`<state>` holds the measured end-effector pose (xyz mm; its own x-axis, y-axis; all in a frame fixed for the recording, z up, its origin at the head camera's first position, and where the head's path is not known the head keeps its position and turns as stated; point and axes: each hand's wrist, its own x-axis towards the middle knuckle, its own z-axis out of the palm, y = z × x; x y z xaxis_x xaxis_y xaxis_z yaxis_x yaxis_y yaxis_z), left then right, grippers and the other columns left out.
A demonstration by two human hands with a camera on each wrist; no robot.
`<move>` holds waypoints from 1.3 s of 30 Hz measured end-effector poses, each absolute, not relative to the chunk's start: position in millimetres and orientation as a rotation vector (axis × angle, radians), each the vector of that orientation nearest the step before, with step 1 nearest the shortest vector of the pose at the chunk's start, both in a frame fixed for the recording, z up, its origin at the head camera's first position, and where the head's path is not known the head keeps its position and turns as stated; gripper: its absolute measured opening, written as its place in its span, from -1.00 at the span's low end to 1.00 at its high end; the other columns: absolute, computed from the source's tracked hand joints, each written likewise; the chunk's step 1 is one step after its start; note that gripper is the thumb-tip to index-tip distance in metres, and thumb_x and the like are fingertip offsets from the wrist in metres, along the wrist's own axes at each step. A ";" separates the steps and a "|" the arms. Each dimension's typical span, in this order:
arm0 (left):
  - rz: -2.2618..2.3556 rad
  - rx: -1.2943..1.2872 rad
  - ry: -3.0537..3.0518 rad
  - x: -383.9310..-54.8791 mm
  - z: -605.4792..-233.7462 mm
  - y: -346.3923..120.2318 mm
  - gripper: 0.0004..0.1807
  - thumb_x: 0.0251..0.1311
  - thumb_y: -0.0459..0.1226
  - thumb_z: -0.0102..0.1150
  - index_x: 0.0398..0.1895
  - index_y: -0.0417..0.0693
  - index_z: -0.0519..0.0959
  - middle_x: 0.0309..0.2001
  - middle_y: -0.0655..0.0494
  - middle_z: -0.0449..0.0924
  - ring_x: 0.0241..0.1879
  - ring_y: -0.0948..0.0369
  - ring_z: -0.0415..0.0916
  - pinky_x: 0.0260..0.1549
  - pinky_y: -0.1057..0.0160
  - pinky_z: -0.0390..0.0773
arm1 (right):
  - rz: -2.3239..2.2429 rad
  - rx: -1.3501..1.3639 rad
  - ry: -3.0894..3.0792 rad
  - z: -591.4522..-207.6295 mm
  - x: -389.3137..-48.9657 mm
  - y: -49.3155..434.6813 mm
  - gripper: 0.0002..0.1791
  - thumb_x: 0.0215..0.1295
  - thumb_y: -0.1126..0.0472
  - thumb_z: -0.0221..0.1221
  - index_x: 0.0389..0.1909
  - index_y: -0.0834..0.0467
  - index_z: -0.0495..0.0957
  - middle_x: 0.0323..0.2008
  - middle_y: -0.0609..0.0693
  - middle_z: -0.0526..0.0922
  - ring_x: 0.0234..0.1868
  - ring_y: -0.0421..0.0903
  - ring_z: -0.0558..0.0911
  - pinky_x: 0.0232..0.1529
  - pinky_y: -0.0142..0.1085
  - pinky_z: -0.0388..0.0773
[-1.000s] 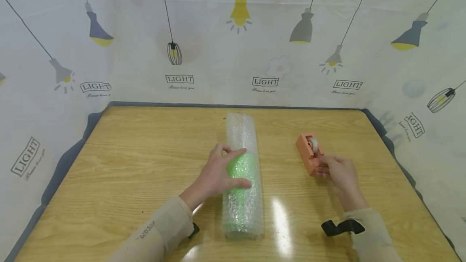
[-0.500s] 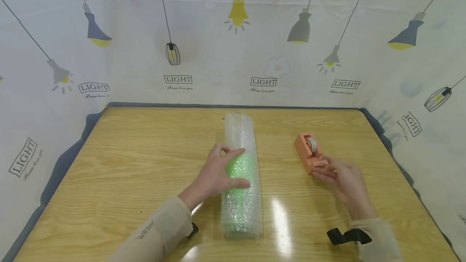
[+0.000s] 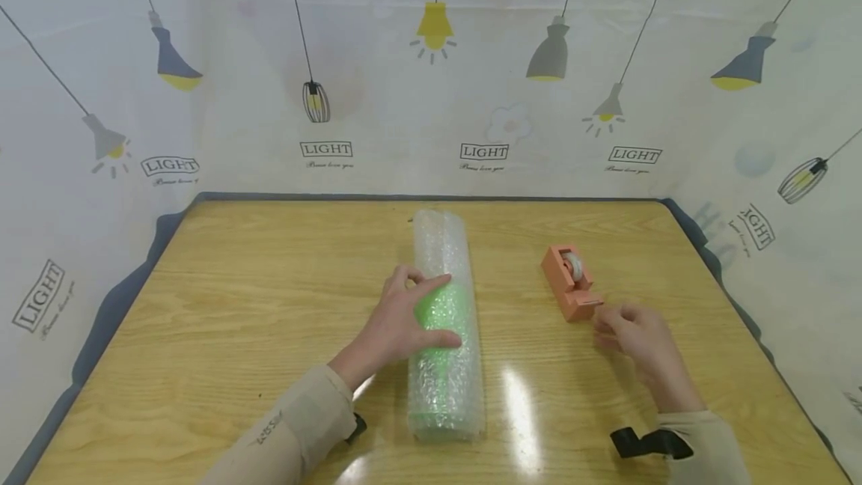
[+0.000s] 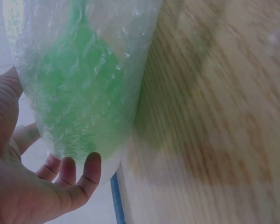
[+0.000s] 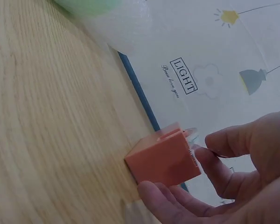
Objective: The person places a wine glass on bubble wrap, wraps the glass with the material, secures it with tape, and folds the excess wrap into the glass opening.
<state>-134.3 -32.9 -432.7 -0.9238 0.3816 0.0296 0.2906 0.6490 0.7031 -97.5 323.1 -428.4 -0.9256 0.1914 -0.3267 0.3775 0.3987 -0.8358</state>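
Bubble wrap (image 3: 447, 388) lies lengthwise across the middle of the bench (image 3: 202, 320), one end near the far edge, the other toward the near edge. It is rolled round a green object (image 3: 447, 309), whose kind cannot be made out through the bubbles. No fastening shows on the roll, though a clear strip would be hard to see.

Left hand (image 3: 404, 313): rests on the roll, thumb and forefinger spread across its top.

Right hand (image 3: 636, 339): at the near end of the orange tape dispenser (image 3: 557, 283), which stands toward the bench's right edge, well apart from the roll. Its fingers are pinched together, apparently on the free end of the tape (image 3: 573, 266); the strip itself is too fine to confirm.

Progress, by judgement: rolling complete; drawing of tape in hand; detaching the strip and fastening the roll outstanding.
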 end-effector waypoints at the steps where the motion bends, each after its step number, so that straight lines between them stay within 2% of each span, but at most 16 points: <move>1: 1.137 0.563 2.741 -134.3 -432.6 -33.0 0.05 -0.14 0.12 0.66 0.52 0.30 0.39 0.23 0.04 0.24 0.22 0.01 0.24 -0.02 0.08 0.58 | -1.575 0.505 2.454 -430.4 -97.8 323.9 -0.59 0.60 0.11 0.01 -0.11 0.44 0.56 0.06 0.29 0.59 -0.12 -0.09 0.72 0.06 -0.12 0.72; 3: 1.137 0.565 2.742 -134.5 -433.0 -33.0 0.05 -0.14 0.12 0.66 0.52 0.30 0.39 0.22 0.04 0.24 0.21 0.01 0.24 -0.01 0.07 0.58 | -1.646 0.494 2.401 -435.1 -98.2 325.5 -0.62 0.60 0.16 0.02 -0.19 0.45 0.56 0.01 0.22 0.60 -0.15 -0.17 0.69 -0.07 -0.27 0.75; 7: 1.135 0.568 2.741 -134.9 -433.9 -32.7 0.05 -0.14 0.11 0.66 0.52 0.30 0.39 0.22 0.04 0.23 0.22 0.01 0.23 0.02 0.05 0.57 | -1.761 0.496 2.297 -442.8 -99.2 328.0 -0.64 0.61 0.21 0.01 -0.27 0.45 0.53 0.05 0.22 0.53 -0.23 -0.24 0.69 -0.06 -0.29 0.75; 11: 1.137 0.564 2.738 -134.8 -433.5 -32.5 0.05 -0.14 0.11 0.66 0.52 0.30 0.39 0.21 0.04 0.23 0.22 0.01 0.23 0.03 0.04 0.57 | -1.780 0.505 2.283 -447.3 -99.7 327.0 -0.64 0.63 0.23 -0.04 -0.16 0.53 0.47 0.23 0.36 0.38 -0.22 -0.28 0.68 -0.05 -0.32 0.74; 15: 1.138 0.561 2.734 -134.2 -433.2 -32.2 0.05 -0.14 0.10 0.66 0.52 0.31 0.38 0.21 0.05 0.23 0.21 0.01 0.22 0.04 0.04 0.56 | -1.731 0.510 2.341 -451.0 -101.4 324.2 -0.64 0.64 0.27 -0.08 -0.02 0.59 0.41 0.31 0.47 0.31 -0.21 -0.30 0.67 -0.07 -0.34 0.74; 18: 1.139 0.567 2.737 -134.2 -432.9 -31.9 0.05 -0.14 0.10 0.66 0.52 0.30 0.39 0.21 0.05 0.23 0.22 0.01 0.22 0.04 0.05 0.56 | -1.656 0.515 2.421 -453.0 -103.4 322.2 -0.67 0.64 0.29 -0.08 -0.04 0.56 0.41 0.24 0.50 0.40 -0.23 -0.27 0.69 -0.11 -0.34 0.75; 21: 1.139 0.572 2.741 -134.1 -432.5 -31.5 0.05 -0.14 0.10 0.66 0.52 0.29 0.39 0.20 0.05 0.23 0.22 0.01 0.22 0.03 0.06 0.56 | -1.589 0.511 2.497 -455.2 -105.7 321.1 -0.73 0.63 0.31 -0.06 -0.11 0.52 0.42 0.07 0.45 0.55 -0.26 -0.21 0.73 -0.15 -0.32 0.76; 24: 1.134 0.573 2.742 -134.0 -432.6 -31.3 0.04 -0.13 0.10 0.66 0.52 0.29 0.39 0.20 0.05 0.23 0.22 0.01 0.22 0.03 0.06 0.56 | -1.508 0.477 2.562 -457.7 -108.3 321.6 -0.76 0.63 0.33 -0.07 -0.12 0.49 0.42 -0.06 0.41 0.59 -0.27 -0.14 0.75 -0.20 -0.30 0.76; 34: 1.114 0.578 2.751 -135.2 -433.2 -32.5 0.05 -0.13 0.14 0.64 0.53 0.30 0.38 0.22 0.04 0.23 0.22 0.02 0.23 0.00 0.09 0.57 | -1.430 0.389 2.594 -459.3 -117.4 326.7 -0.80 0.63 0.39 -0.12 -0.03 0.48 0.41 -0.01 0.45 0.56 -0.18 -0.05 0.73 -0.18 -0.29 0.77; 39: 1.111 0.573 2.749 -135.1 -432.6 -33.1 0.05 -0.13 0.14 0.64 0.53 0.30 0.38 0.22 0.05 0.23 0.21 0.03 0.23 0.03 0.06 0.56 | -1.439 0.369 2.595 -459.8 -118.1 328.2 -0.82 0.63 0.40 -0.10 -0.18 0.45 0.38 0.01 0.48 0.57 -0.18 -0.05 0.74 -0.19 -0.29 0.77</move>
<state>-135.1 -33.1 -432.6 -0.9208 0.3890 0.0285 0.2996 0.6586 0.6903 -118.1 328.2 -459.8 -0.9583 0.1399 -0.2493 0.2856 0.5092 -0.8119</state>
